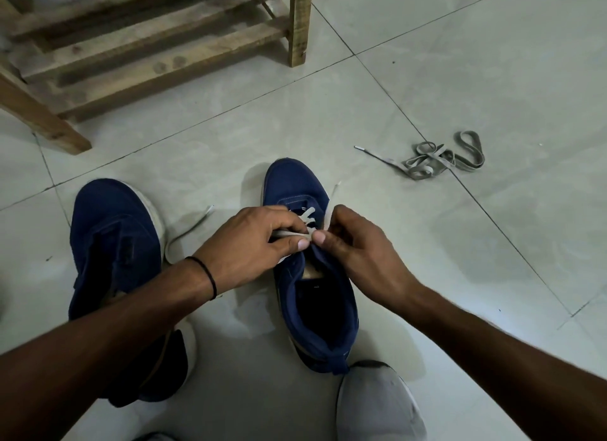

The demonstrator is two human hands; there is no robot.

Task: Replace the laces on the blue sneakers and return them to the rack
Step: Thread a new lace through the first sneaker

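Two blue sneakers stand on the tiled floor. The right sneaker (315, 296) is in the middle, toe pointing away, with a white lace (307, 214) threaded through its lower eyelets. My left hand (253, 243) pinches one run of that lace over the tongue. My right hand (358, 243) pinches the other run, whose tip sticks up past the fingers. A loose end of the lace trails left on the floor. The left sneaker (115, 243) lies beside my left forearm, without a lace that I can see.
A wooden shoe rack (147, 46) stands at the back left, its slats bare. A crumpled grey lace (440, 158) lies on the floor to the right. A knee in grey cloth (377, 404) shows at the bottom edge.
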